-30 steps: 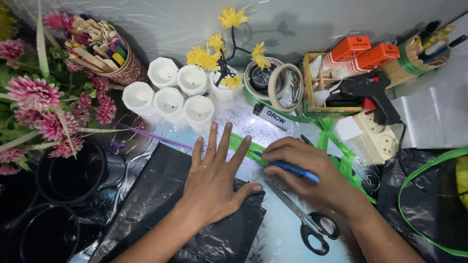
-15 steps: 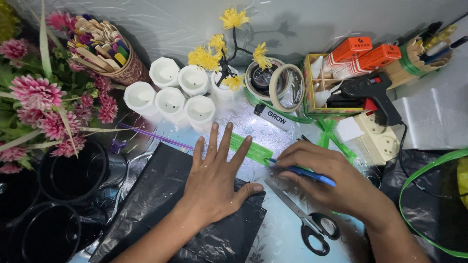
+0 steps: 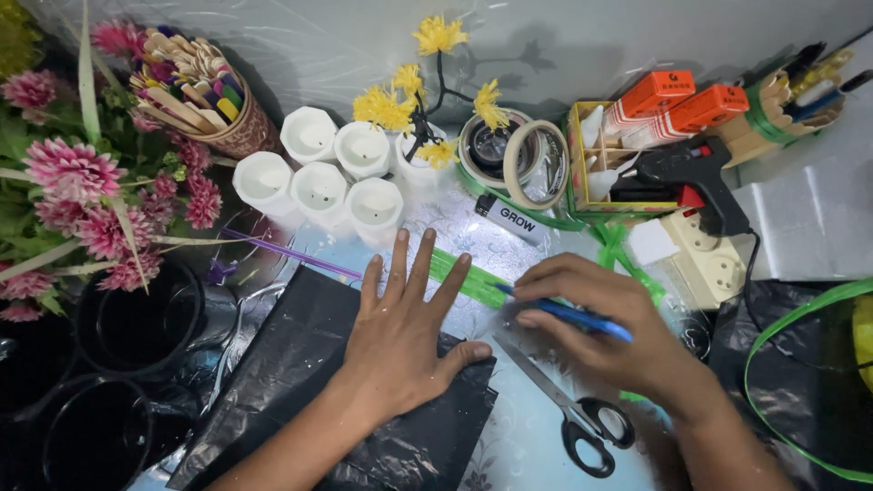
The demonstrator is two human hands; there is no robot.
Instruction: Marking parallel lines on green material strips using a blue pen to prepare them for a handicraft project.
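Crinkled glossy black plastic sheet [image 3: 300, 400] pinned flat by left hand [image 3: 405, 341], fingers splayed wide; blue pen [image 3: 568, 314] pinched by right hand [image 3: 591, 332].

A home craft table. Along its far edge stand a glue gun [image 3: 688, 173], tape rolls [image 3: 518, 159] and a cup of coloured sticks [image 3: 205, 95]. Artificial pink flowers [image 3: 77, 182] crowd its left edge.

Left hand [image 3: 400, 341] flat on black plastic sheet [image 3: 300, 400]; right hand [image 3: 596, 327] grips blue pen [image 3: 568, 314] (scissors [image 3: 568, 409] beside).
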